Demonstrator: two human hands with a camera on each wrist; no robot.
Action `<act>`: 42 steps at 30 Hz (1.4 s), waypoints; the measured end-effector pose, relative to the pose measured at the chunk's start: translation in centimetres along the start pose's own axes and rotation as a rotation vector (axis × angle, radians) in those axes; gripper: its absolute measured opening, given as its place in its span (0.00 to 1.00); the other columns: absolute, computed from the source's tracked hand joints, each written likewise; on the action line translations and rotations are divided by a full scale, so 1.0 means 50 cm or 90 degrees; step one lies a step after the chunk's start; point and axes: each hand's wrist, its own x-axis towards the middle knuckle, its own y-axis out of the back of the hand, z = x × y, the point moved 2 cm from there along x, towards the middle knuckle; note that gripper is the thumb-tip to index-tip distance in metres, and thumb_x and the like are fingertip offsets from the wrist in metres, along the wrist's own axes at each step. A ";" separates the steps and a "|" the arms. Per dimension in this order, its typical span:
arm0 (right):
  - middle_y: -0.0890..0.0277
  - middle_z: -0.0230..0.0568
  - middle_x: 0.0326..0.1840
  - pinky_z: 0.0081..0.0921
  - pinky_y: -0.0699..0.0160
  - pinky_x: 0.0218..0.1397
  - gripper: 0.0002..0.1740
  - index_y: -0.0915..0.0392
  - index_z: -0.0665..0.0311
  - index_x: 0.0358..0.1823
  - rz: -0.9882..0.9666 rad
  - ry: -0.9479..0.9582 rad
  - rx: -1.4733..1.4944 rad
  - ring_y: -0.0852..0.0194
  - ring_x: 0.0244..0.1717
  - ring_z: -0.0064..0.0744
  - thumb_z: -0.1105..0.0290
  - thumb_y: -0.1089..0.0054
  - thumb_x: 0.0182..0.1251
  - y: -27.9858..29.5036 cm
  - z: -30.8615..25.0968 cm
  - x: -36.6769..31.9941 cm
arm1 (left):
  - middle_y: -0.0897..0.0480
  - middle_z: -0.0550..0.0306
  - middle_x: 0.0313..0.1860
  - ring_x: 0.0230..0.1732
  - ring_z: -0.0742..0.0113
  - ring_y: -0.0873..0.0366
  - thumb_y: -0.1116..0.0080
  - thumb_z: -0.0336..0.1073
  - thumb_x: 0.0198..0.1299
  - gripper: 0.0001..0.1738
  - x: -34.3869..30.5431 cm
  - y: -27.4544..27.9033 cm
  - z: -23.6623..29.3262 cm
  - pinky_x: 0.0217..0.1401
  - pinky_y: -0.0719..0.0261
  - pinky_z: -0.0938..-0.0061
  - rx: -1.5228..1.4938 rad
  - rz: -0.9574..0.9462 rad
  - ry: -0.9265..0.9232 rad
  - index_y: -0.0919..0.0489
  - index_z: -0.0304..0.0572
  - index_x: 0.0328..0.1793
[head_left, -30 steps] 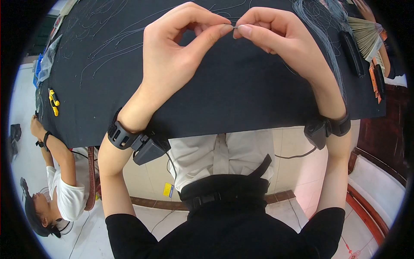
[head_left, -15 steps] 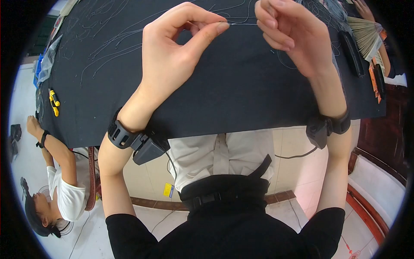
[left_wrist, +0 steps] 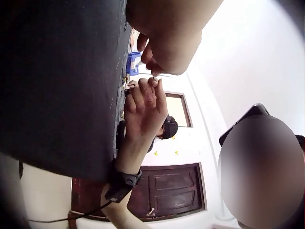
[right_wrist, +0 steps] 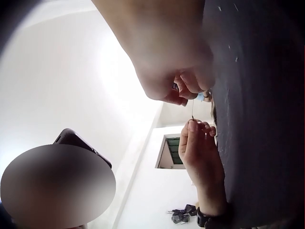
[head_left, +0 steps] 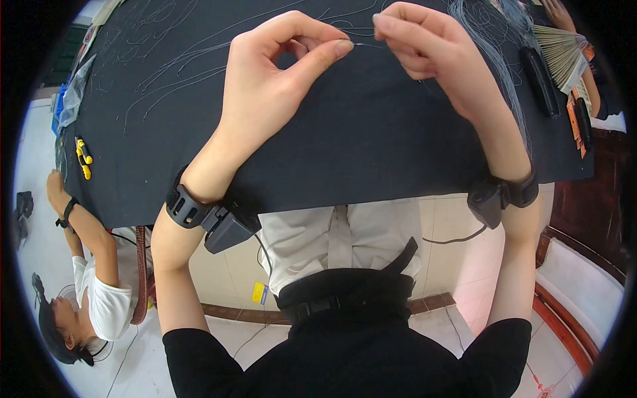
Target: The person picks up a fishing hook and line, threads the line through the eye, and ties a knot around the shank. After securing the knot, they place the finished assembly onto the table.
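Over the black-covered table (head_left: pixel 318 152), my left hand (head_left: pixel 269 79) pinches a thin line (head_left: pixel 369 46) between thumb and forefinger. A short pale stretch of it sticks out to the right from those fingertips. My right hand (head_left: pixel 438 56) is a little to the right, fingers curled and thumb against the forefinger. In the right wrist view the line (right_wrist: pixel 193 107) runs taut from the left hand (right_wrist: pixel 202 155) up to the fingers of the right hand (right_wrist: pixel 176 76). The right hand's grip on it is partly hidden by its own fingers.
Loose dark lines (head_left: pixel 179 83) lie at the left, near a yellow-and-black cutter (head_left: pixel 83 158). A bundle of grey-blue strands (head_left: pixel 507 86), a black case (head_left: pixel 541 83) and a fanned stack of strips (head_left: pixel 564 60) are at the right. Another person (head_left: pixel 99 285) sits at the left.
My right hand drew away from the left fingertips, opened up to the right, then came partway back with fingers curled. The left hand keeps its pinch, slightly lower.
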 end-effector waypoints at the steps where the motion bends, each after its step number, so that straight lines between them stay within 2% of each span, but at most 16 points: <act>1: 0.35 0.25 0.22 0.10 0.45 0.22 0.09 0.28 0.68 0.32 0.015 0.032 -0.073 0.44 0.20 0.11 0.68 0.49 0.64 -0.012 -0.003 0.000 | 0.20 0.61 0.29 0.30 0.79 0.27 0.40 0.32 0.54 0.06 0.001 -0.005 -0.003 0.35 0.31 0.86 -0.021 0.018 0.008 0.19 0.36 0.35; 2: 0.33 0.25 0.23 0.09 0.42 0.24 0.09 0.27 0.70 0.34 0.030 0.064 -0.146 0.41 0.22 0.11 0.69 0.48 0.64 -0.018 -0.006 0.000 | 0.20 0.62 0.26 0.27 0.82 0.28 0.39 0.33 0.53 0.07 0.001 -0.007 -0.005 0.31 0.32 0.88 -0.041 0.035 0.016 0.19 0.36 0.34; 3: 0.29 0.27 0.26 0.09 0.38 0.29 0.09 0.26 0.72 0.36 -0.010 0.063 -0.184 0.36 0.28 0.11 0.71 0.48 0.63 -0.007 0.001 -0.001 | 0.20 0.62 0.26 0.27 0.82 0.29 0.39 0.33 0.53 0.07 0.001 -0.008 -0.007 0.30 0.33 0.88 -0.055 0.044 0.027 0.19 0.36 0.34; 6: 0.38 0.20 0.18 0.10 0.52 0.20 0.11 0.25 0.66 0.37 -0.029 0.189 -0.332 0.48 0.19 0.07 0.65 0.46 0.63 -0.004 0.022 0.001 | 0.20 0.63 0.25 0.25 0.82 0.30 0.39 0.33 0.53 0.08 -0.001 -0.009 -0.010 0.28 0.33 0.88 -0.091 0.051 0.064 0.19 0.35 0.35; 12: 0.39 0.20 0.18 0.09 0.53 0.21 0.11 0.25 0.68 0.36 -0.042 0.285 -0.384 0.48 0.19 0.07 0.66 0.45 0.62 -0.005 0.030 0.007 | 0.20 0.63 0.27 0.26 0.82 0.29 0.39 0.33 0.53 0.08 -0.001 -0.013 -0.007 0.29 0.33 0.88 -0.144 0.036 0.100 0.19 0.35 0.35; 14: 0.40 0.20 0.17 0.09 0.55 0.20 0.11 0.24 0.67 0.36 -0.026 0.268 -0.348 0.49 0.18 0.07 0.65 0.45 0.62 -0.005 0.030 0.006 | 0.21 0.63 0.27 0.26 0.81 0.29 0.39 0.32 0.53 0.07 0.000 -0.018 -0.005 0.29 0.33 0.87 -0.139 0.067 0.073 0.20 0.37 0.35; 15: 0.41 0.19 0.16 0.09 0.55 0.19 0.11 0.24 0.67 0.35 -0.018 0.259 -0.330 0.50 0.17 0.07 0.65 0.45 0.62 -0.007 0.028 0.006 | 0.21 0.62 0.31 0.29 0.80 0.28 0.40 0.31 0.53 0.07 0.001 -0.015 -0.001 0.33 0.31 0.86 -0.087 0.049 0.049 0.21 0.37 0.37; 17: 0.33 0.25 0.22 0.09 0.44 0.25 0.10 0.25 0.70 0.35 -0.021 0.132 -0.236 0.41 0.24 0.10 0.69 0.47 0.63 -0.011 0.003 -0.001 | 0.21 0.60 0.38 0.36 0.77 0.25 0.40 0.31 0.54 0.10 0.002 -0.002 0.007 0.42 0.28 0.83 0.017 0.013 0.000 0.22 0.38 0.42; 18: 0.29 0.27 0.25 0.09 0.39 0.28 0.09 0.25 0.72 0.35 -0.023 0.068 -0.189 0.37 0.27 0.11 0.70 0.48 0.63 -0.012 -0.004 -0.004 | 0.21 0.60 0.38 0.36 0.77 0.26 0.40 0.30 0.53 0.10 0.002 0.000 0.007 0.41 0.28 0.83 0.030 0.015 -0.020 0.22 0.38 0.42; 21: 0.42 0.19 0.14 0.11 0.58 0.17 0.11 0.24 0.65 0.36 -0.019 0.152 -0.289 0.53 0.15 0.08 0.64 0.46 0.63 -0.003 0.019 -0.002 | 0.21 0.61 0.38 0.36 0.78 0.26 0.40 0.29 0.53 0.09 0.004 0.002 0.003 0.41 0.29 0.84 0.061 0.005 -0.064 0.22 0.39 0.41; 26: 0.44 0.18 0.13 0.12 0.60 0.15 0.13 0.23 0.66 0.37 -0.047 0.136 -0.282 0.55 0.13 0.07 0.63 0.49 0.64 -0.005 0.024 0.000 | 0.21 0.62 0.36 0.36 0.76 0.26 0.41 0.30 0.54 0.07 0.006 0.000 0.000 0.40 0.31 0.83 0.101 -0.028 -0.100 0.21 0.41 0.40; 33: 0.48 0.18 0.11 0.12 0.61 0.14 0.14 0.23 0.67 0.37 -0.046 0.119 -0.248 0.58 0.11 0.08 0.63 0.52 0.65 -0.002 0.024 -0.001 | 0.21 0.61 0.35 0.37 0.76 0.26 0.42 0.32 0.56 0.06 0.003 -0.003 -0.005 0.41 0.31 0.82 0.099 -0.014 -0.058 0.21 0.40 0.39; 39: 0.46 0.18 0.12 0.11 0.60 0.15 0.13 0.24 0.66 0.38 -0.048 0.110 -0.260 0.56 0.12 0.07 0.63 0.50 0.65 -0.001 0.023 0.000 | 0.21 0.61 0.35 0.37 0.76 0.26 0.42 0.32 0.56 0.06 0.002 -0.003 -0.003 0.41 0.31 0.82 0.100 -0.015 -0.044 0.21 0.40 0.39; 42: 0.43 0.18 0.14 0.11 0.58 0.16 0.12 0.25 0.66 0.37 -0.010 0.156 -0.318 0.53 0.14 0.07 0.63 0.48 0.64 -0.011 0.025 0.001 | 0.21 0.61 0.35 0.37 0.76 0.26 0.42 0.32 0.56 0.06 0.001 -0.003 -0.003 0.41 0.31 0.82 0.099 -0.017 -0.041 0.21 0.40 0.38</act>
